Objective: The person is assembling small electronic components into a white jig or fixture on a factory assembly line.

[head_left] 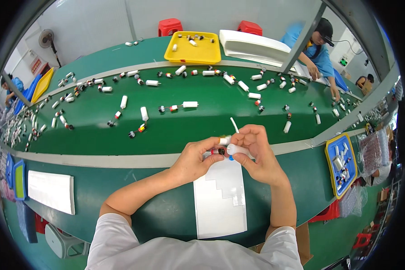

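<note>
Both my hands meet over the near edge of the green belt. My left hand (191, 159) pinches a small black-and-red cylindrical part (218, 151) between thumb and fingers. A white piece with a yellowish end (225, 141) shows just above it. In my right hand (261, 155) is a translucent white cylinder (236, 150), its end turned toward the left hand. A thin white tube (234, 124) sticks up by the right fingers, and a bit of blue (231, 158) shows beneath. Below the hands lie a white sheet (207, 216) and a clear plastic piece (229, 191).
Many white cylinders with black and red ends lie scattered over the green belt (166, 130). Beyond it stand a yellow tray (192, 58) and a stack of white sheets (252, 47). A co-worker (319, 54) reaches in at far right. A blue-and-yellow tray (335, 180) sits right; folded white paper (51, 191) lies left.
</note>
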The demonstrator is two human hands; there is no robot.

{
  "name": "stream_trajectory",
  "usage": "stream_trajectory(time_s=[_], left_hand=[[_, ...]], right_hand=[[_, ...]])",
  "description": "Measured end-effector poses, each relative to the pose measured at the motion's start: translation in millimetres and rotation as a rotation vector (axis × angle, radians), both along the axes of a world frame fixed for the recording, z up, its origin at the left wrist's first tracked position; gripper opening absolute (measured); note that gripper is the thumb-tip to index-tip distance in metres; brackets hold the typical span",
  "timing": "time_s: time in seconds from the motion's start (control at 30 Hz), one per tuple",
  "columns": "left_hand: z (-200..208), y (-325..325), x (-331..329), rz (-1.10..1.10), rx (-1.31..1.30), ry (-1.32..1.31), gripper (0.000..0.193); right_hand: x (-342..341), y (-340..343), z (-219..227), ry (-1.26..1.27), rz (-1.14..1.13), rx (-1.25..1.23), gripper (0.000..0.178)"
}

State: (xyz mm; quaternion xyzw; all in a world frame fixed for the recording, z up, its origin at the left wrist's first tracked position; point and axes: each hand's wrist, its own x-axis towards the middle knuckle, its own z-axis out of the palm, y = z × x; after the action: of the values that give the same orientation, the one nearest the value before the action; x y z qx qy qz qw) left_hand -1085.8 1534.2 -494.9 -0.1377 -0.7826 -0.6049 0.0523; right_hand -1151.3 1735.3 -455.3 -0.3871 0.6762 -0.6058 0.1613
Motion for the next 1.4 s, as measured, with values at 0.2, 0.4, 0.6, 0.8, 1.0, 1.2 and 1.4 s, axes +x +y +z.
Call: stream_trajectory(time_s=[0.2, 0.4, 0.6, 0.8, 1.0, 1.2, 1.4], left_hand=[[20, 1, 12, 0.273, -0.543, 0.493, 0.024], [10, -3, 15, 0.146, -0.212, 0.133, 0.027], [8, -7, 5, -0.258, 0.613, -0.551, 0.03], [0, 8, 5, -0.359, 0.657, -0.668, 0.031], [9, 17, 4, -0.165, 0.662, -0.493, 0.035], [2, 25, 5, -0.078, 0.547, -0.197, 0.039], [17, 26, 8, -0.053, 0.177, -0.032, 0.035]], right_hand=[[17, 2, -5, 0.055, -0.058, -0.078, 0.048], [15, 9, -8, 0.209, 0.03, -0.003, 0.042], [3, 18, -14, 0.291, -0.04, -0.001, 0.05], [2, 1, -18, 0.669, -0.351, 0.031, 0.047], [17, 12, -29, -0.286, -0.295, -0.409, 0.009], [18, 10, -39, -0.544, -0.053, -0.271, 0.014], [6, 13, -54, -0.333, -0.153, -0.197, 0.012]])
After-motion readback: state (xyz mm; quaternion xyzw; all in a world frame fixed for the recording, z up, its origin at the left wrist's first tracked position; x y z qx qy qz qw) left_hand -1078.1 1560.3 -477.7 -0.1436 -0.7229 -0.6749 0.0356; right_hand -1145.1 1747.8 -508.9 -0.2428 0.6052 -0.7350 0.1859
